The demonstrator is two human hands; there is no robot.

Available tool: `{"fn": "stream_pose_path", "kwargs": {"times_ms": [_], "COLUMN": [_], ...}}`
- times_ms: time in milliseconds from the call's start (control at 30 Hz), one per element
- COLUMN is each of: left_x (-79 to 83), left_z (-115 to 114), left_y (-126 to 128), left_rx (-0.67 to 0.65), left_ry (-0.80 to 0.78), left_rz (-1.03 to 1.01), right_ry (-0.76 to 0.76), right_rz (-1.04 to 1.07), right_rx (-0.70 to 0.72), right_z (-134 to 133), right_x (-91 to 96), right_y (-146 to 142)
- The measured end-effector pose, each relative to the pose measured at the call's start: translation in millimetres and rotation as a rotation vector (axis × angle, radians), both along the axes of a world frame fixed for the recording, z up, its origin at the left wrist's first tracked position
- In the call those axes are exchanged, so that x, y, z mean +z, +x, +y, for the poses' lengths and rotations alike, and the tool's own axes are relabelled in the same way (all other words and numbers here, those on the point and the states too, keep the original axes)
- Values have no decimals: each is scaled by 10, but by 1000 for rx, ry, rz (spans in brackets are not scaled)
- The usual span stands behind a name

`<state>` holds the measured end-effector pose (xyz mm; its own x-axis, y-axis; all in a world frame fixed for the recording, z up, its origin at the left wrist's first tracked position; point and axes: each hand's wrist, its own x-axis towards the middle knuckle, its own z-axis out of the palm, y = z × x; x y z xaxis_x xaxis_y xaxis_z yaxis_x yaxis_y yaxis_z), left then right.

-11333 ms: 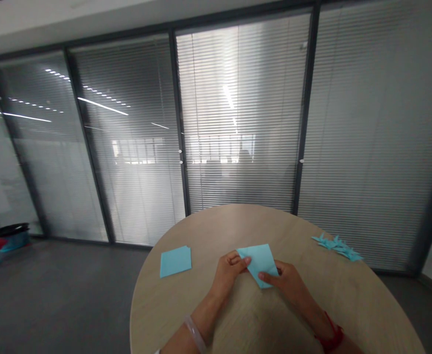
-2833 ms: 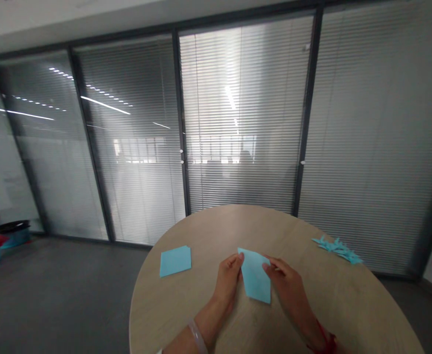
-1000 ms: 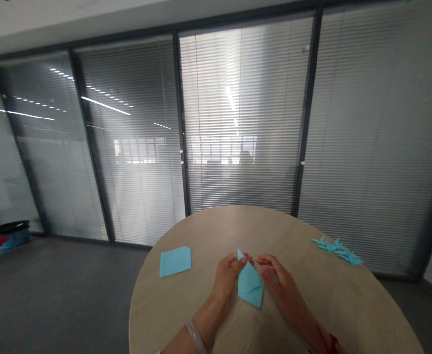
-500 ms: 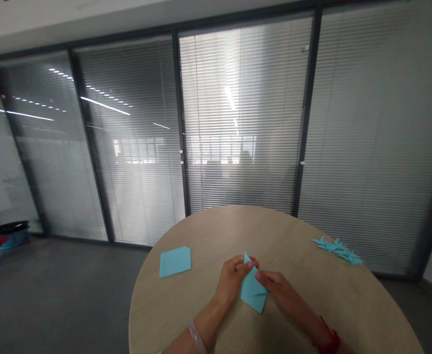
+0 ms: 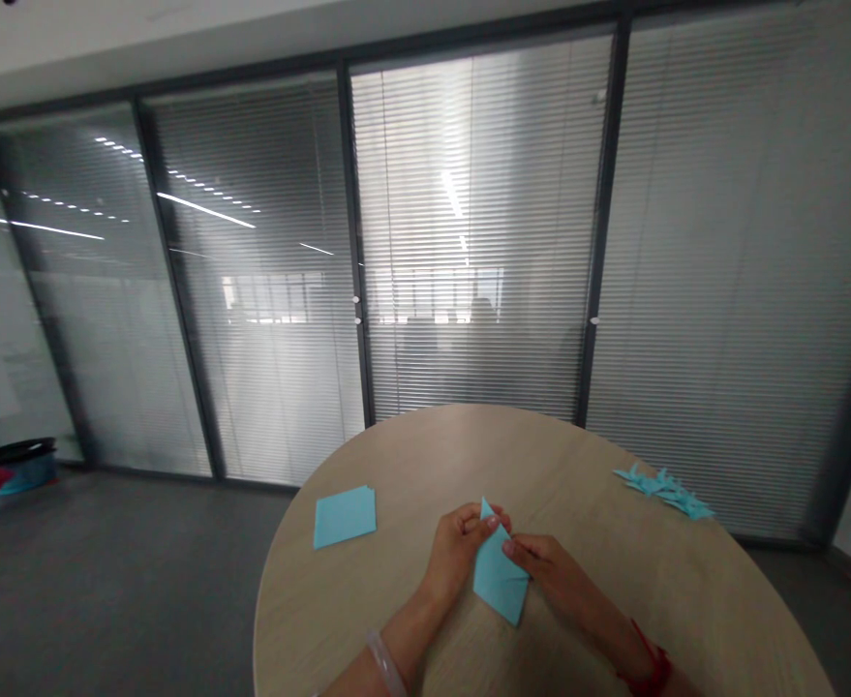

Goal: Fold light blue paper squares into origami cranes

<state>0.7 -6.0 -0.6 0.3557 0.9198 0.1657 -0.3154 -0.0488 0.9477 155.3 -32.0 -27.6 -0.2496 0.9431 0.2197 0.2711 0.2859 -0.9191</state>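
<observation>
Left hand (image 5: 460, 538): was curled nearly closed on the upper part of a folded blue sheet (image 5: 499, 581), with the thumb pressed on the upper face and the other fingers bent behind the pointed tip.
Right hand (image 5: 550, 566): was likewise nearly closed, pinching the right edge of the folded blue sheet, thumb on top, remaining fingers partly hidden underneath.
Folded blue sheet: was gripped between both hands, above the near half of a round wooden desk (image 5: 410, 460); narrowed to a point at the far end, with a creased flap at the right; could not be told as raised or resting.
Blue paper stack (image 5: 345, 517): lay flat on the desk, well to the left of the left hand, slightly uneven at the far corner.
Spiky blue paper pieces (image 5: 663, 487): lay heaped near the desk's right edge, beyond the right hand, too tangled to count.
Pale band (image 5: 385, 663): circled the left wrist.
Red band (image 5: 653, 668): circled the right wrist.
Blinds (image 5: 479, 194): hung in dark-framed panels beyond the desk.
Black-rimmed container (image 5: 25, 469): sat on the grey floor (image 5: 170, 561) at far left.
</observation>
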Motion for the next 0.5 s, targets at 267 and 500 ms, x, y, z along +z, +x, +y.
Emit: {"fn": "stream_pose_path", "kwargs": {"times_ms": [267,500], "left_x": [-13,-7], "left_z": [9,-20], "left_y": [2,14], "left_rx": [-29,-6], "left_ry": [-6,-14], "left_rz": [-20,-51], "right_ry": [5,-1], "right_rz": [-10,-11], "right_rx": [35,32], "right_z": [-37,-12], "right_x": [56,37], "right_y": [11,9]}}
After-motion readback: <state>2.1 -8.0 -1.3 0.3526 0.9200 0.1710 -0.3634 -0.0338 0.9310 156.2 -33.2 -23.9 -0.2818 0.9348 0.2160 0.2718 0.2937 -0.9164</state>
